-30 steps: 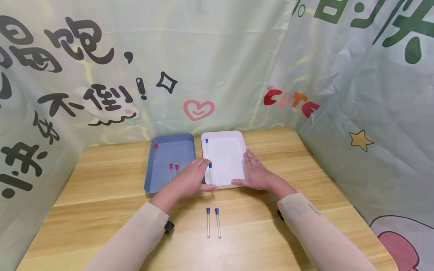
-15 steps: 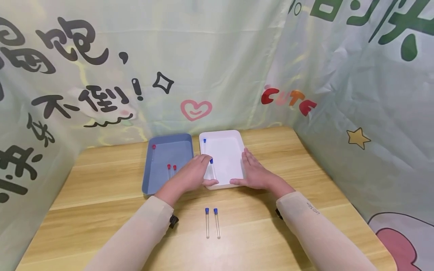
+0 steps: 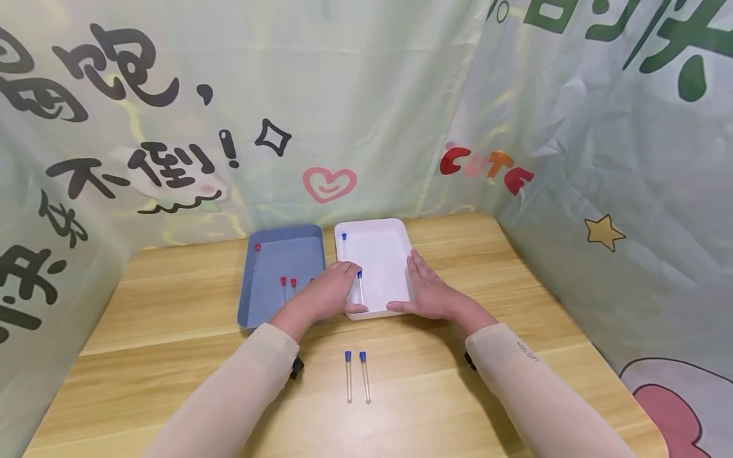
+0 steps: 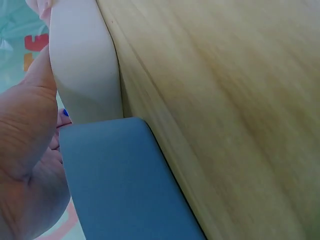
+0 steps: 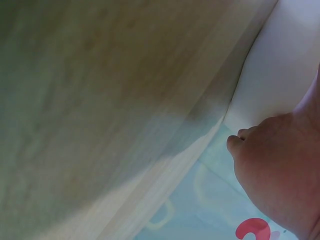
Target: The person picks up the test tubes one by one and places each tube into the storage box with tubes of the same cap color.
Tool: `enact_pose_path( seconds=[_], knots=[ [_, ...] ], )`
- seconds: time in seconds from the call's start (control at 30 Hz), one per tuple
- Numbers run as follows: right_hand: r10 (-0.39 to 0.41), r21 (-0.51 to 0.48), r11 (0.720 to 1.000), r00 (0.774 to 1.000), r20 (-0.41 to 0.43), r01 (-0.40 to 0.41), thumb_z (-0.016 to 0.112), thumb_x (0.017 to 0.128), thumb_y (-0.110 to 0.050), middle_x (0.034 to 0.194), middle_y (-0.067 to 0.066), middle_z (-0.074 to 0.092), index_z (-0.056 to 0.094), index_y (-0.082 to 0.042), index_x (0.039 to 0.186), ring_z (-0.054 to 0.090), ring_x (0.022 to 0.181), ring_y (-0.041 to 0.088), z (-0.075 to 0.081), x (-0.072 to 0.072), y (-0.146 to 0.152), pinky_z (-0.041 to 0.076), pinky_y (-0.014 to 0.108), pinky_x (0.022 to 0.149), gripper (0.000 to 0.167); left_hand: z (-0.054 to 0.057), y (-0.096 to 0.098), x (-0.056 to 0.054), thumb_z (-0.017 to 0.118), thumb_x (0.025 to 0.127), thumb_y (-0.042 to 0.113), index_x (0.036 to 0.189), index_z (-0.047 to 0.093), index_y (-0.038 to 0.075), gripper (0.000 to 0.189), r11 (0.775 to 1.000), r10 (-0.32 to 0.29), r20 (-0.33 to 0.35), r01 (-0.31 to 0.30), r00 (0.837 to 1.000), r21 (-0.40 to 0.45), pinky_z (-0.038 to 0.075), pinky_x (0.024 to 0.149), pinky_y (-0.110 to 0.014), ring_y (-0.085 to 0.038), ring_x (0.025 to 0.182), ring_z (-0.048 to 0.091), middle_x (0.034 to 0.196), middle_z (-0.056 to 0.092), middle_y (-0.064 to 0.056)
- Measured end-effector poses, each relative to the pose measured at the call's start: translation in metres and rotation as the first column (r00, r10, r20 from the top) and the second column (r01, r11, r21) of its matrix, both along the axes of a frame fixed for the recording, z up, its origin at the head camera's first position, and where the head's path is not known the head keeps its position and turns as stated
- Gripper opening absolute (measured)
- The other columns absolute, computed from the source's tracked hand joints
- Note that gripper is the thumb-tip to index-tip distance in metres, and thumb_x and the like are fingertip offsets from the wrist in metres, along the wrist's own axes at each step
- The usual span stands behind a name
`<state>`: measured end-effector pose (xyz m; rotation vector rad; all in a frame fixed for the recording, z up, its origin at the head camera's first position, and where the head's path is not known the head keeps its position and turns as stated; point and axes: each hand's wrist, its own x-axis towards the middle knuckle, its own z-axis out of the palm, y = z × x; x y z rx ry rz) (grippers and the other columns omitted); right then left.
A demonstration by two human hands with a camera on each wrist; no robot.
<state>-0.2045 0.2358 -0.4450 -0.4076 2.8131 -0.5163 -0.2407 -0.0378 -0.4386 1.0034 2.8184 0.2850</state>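
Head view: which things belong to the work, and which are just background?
Likely part of the work:
white tray, left hand and right hand at it
blue-capped tubes
blue tray
red-capped tubes

Probably just background:
wooden table
printed cloth

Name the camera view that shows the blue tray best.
The head view: it shows the inside of the blue tray and red-capped tubes in it, though the left hand hides part. The left wrist view shows only some outer wall, close up; the right wrist view shows none of it.
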Motion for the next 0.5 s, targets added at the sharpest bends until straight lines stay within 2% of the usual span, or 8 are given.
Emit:
enact_pose_path(
  seconds=[0.3, 0.5],
  knots=[
    [-0.003, 0.006, 1.000, 1.000, 0.004, 0.003, 0.064, 0.091, -0.083, 0.182, 0.021, -0.018, -0.005, 0.006, 0.170, -0.005, 0.172, 0.039, 0.0001, -0.0016, 0.0005, 0.018, 0.059, 0.139, 0.138, 0.0022, 0.0039, -0.0028, 0.080, 0.093, 0.060, 0.161, 0.044, 0.000, 0.097, 1.000, 0.012, 0.052, -0.012, 0.999, -0.012, 0.038, 0.133, -0.045, -0.034, 0.154, 0.048, 0.164, 0.052, -0.018],
    [0.000, 0.006, 1.000, 1.000, 0.004, 0.000, 0.064, 0.091, -0.083, 0.182, 0.021, -0.018, -0.004, 0.007, 0.170, -0.005, 0.172, 0.040, 0.0001, -0.0018, 0.0009, 0.017, 0.059, 0.139, 0.138, 0.0034, 0.0090, -0.0038, 0.082, 0.093, 0.057, 0.160, 0.047, 0.000, 0.095, 0.997, 0.014, 0.058, -0.009, 0.998, -0.073, 0.037, 0.134, -0.043, -0.032, 0.153, 0.047, 0.164, 0.053, -0.016]
  ],
)
